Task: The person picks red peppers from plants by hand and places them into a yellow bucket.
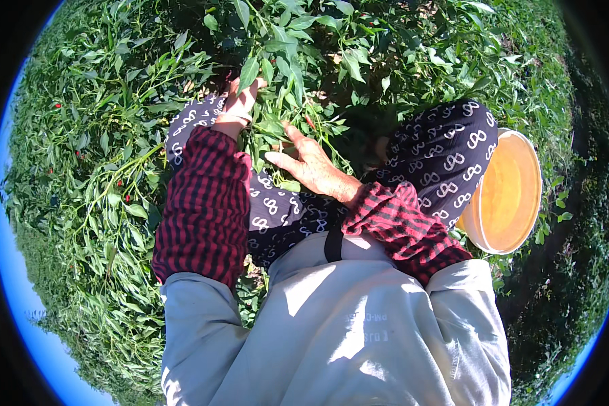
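My left hand (239,105) is in among the leaves of a chili plant (285,51). Its fingers curl in and a leaf partly covers them, so what they hold cannot be made out. Lower and to the right, my right hand (311,164) reaches into the same foliage, thumb and forefinger apart, with nothing visible between them. Its other fingers are partly out of sight. A red chili pepper (310,122) hangs just above this hand, not touching it.
An orange-yellow bucket (482,210) with a pale rim stands beside my right knee (470,128). Dense chili plants (88,149) dotted with small red peppers spread to the left and ahead. A dark, shaded strip of ground (555,291) runs along the right.
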`<move>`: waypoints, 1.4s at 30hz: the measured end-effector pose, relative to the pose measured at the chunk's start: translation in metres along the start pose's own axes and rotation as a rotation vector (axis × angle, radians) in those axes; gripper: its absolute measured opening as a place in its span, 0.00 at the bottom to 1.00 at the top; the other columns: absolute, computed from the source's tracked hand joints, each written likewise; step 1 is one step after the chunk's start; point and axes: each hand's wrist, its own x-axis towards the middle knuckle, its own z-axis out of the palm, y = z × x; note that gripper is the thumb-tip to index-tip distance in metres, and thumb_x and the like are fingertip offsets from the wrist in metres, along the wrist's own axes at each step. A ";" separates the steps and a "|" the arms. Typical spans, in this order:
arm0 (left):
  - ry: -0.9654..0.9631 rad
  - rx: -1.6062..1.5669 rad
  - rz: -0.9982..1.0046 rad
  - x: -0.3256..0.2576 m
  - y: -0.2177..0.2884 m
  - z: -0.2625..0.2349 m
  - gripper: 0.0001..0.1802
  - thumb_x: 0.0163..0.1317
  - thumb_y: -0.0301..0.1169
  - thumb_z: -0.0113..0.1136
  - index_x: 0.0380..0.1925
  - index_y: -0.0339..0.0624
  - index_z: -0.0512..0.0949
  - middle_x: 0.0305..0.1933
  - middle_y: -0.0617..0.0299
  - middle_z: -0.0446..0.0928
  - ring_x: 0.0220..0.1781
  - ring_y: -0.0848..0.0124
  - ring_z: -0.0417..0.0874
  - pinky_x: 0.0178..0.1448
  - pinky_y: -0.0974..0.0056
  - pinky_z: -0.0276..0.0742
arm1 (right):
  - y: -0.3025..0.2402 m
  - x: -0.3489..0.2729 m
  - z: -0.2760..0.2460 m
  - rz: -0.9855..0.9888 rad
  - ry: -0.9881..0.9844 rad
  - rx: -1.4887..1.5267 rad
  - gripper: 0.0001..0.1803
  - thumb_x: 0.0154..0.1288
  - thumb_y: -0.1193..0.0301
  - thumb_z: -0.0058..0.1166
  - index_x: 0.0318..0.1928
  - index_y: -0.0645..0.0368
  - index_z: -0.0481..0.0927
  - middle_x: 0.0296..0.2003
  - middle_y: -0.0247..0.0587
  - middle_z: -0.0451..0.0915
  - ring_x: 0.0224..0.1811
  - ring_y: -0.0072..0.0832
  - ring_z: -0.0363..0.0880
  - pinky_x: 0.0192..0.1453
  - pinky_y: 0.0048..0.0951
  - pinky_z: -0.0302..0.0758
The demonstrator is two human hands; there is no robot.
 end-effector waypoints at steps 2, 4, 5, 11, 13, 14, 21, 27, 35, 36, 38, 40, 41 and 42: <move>-0.011 -0.110 0.021 -0.008 0.011 -0.012 0.24 0.58 0.45 0.54 0.49 0.41 0.74 0.48 0.54 0.75 0.47 0.62 0.76 0.51 0.61 0.72 | -0.020 -0.009 0.000 -0.072 0.002 0.149 0.41 0.61 0.60 0.54 0.64 0.70 0.49 0.51 0.48 0.72 0.50 0.35 0.73 0.54 0.33 0.70; -0.066 -0.308 0.024 -0.016 0.021 -0.020 0.23 0.59 0.44 0.53 0.50 0.41 0.73 0.46 0.53 0.75 0.45 0.64 0.76 0.49 0.62 0.72 | -0.033 -0.007 -0.003 -0.074 -0.005 0.304 0.38 0.62 0.67 0.54 0.65 0.69 0.49 0.53 0.45 0.70 0.54 0.31 0.69 0.57 0.32 0.69; -0.108 -0.433 0.020 -0.019 0.027 -0.022 0.23 0.60 0.43 0.53 0.50 0.41 0.73 0.46 0.53 0.75 0.45 0.65 0.76 0.49 0.63 0.72 | -0.033 -0.004 -0.007 -0.087 0.037 0.330 0.34 0.62 0.72 0.53 0.64 0.69 0.52 0.52 0.45 0.71 0.53 0.29 0.70 0.56 0.30 0.69; -0.458 -1.203 -0.115 -0.059 0.061 -0.012 0.20 0.62 0.38 0.53 0.52 0.41 0.72 0.42 0.53 0.75 0.41 0.71 0.77 0.45 0.67 0.74 | -0.056 0.004 -0.040 -0.111 0.095 0.321 0.30 0.65 0.72 0.48 0.63 0.70 0.54 0.52 0.47 0.72 0.54 0.29 0.70 0.59 0.29 0.65; -0.459 -0.862 0.029 -0.050 0.039 -0.013 0.20 0.62 0.36 0.54 0.52 0.40 0.72 0.43 0.54 0.74 0.40 0.70 0.77 0.44 0.66 0.75 | -0.063 0.000 -0.024 -0.204 0.077 0.069 0.31 0.65 0.73 0.44 0.65 0.70 0.49 0.57 0.52 0.68 0.61 0.38 0.65 0.63 0.33 0.61; -0.409 -0.526 0.175 -0.039 0.020 -0.016 0.20 0.61 0.34 0.54 0.52 0.39 0.72 0.44 0.56 0.74 0.40 0.68 0.77 0.45 0.65 0.76 | -0.062 -0.001 -0.021 -0.233 0.057 0.071 0.32 0.65 0.73 0.44 0.65 0.70 0.48 0.58 0.53 0.67 0.62 0.39 0.64 0.64 0.34 0.60; -0.365 -0.242 0.031 0.001 -0.019 -0.032 0.19 0.54 0.40 0.60 0.42 0.39 0.77 0.45 0.60 0.77 0.47 0.70 0.76 0.55 0.64 0.69 | -0.010 -0.023 -0.061 -0.071 0.388 -0.360 0.10 0.59 0.72 0.52 0.41 0.61 0.74 0.37 0.48 0.76 0.37 0.44 0.77 0.39 0.37 0.73; -0.350 -0.217 0.146 -0.001 -0.007 -0.019 0.18 0.54 0.35 0.60 0.42 0.38 0.75 0.42 0.61 0.76 0.43 0.70 0.77 0.50 0.65 0.71 | -0.001 -0.005 -0.067 0.031 0.479 -0.635 0.14 0.58 0.64 0.56 0.36 0.60 0.70 0.18 0.46 0.73 0.21 0.45 0.73 0.26 0.39 0.68; -0.376 -0.444 -0.185 -0.001 -0.011 -0.028 0.24 0.63 0.44 0.50 0.52 0.38 0.72 0.49 0.59 0.75 0.49 0.71 0.75 0.55 0.67 0.68 | -0.007 0.005 -0.084 -0.148 0.361 -0.614 0.05 0.58 0.73 0.52 0.33 0.60 0.71 0.25 0.45 0.72 0.29 0.44 0.73 0.30 0.38 0.69; -0.207 -0.456 -0.266 -0.007 -0.008 -0.020 0.28 0.63 0.48 0.49 0.53 0.37 0.71 0.49 0.58 0.75 0.49 0.70 0.75 0.55 0.67 0.68 | -0.007 0.006 -0.085 -0.118 0.327 -0.518 0.05 0.60 0.73 0.51 0.33 0.60 0.71 0.23 0.46 0.72 0.28 0.44 0.72 0.30 0.38 0.69; -0.212 -0.865 -0.138 -0.011 0.007 -0.011 0.31 0.63 0.54 0.47 0.51 0.36 0.70 0.44 0.58 0.76 0.47 0.67 0.76 0.53 0.67 0.70 | -0.012 0.007 -0.091 -0.082 0.275 -0.228 0.07 0.66 0.71 0.46 0.34 0.62 0.72 0.20 0.43 0.71 0.22 0.36 0.71 0.28 0.33 0.68; -0.418 -1.406 0.240 -0.040 0.027 -0.011 0.30 0.63 0.53 0.47 0.50 0.37 0.71 0.43 0.58 0.76 0.46 0.66 0.76 0.53 0.66 0.70 | -0.007 0.009 -0.094 0.146 0.254 0.375 0.08 0.67 0.70 0.45 0.35 0.61 0.75 0.21 0.26 0.71 0.22 0.13 0.63 0.25 0.17 0.60; -0.324 -1.471 0.305 -0.046 0.030 -0.007 0.29 0.62 0.51 0.47 0.50 0.37 0.70 0.44 0.58 0.76 0.46 0.66 0.75 0.53 0.66 0.70 | -0.004 0.014 -0.090 0.186 0.240 0.631 0.08 0.67 0.72 0.44 0.36 0.62 0.75 0.22 0.25 0.72 0.22 0.14 0.64 0.26 0.18 0.60; -0.174 -1.506 0.325 -0.054 0.032 0.001 0.28 0.62 0.50 0.47 0.50 0.37 0.70 0.44 0.58 0.75 0.46 0.67 0.75 0.53 0.66 0.70 | -0.006 0.014 -0.086 0.109 0.149 0.821 0.08 0.67 0.73 0.44 0.37 0.61 0.76 0.23 0.24 0.71 0.23 0.12 0.62 0.26 0.13 0.57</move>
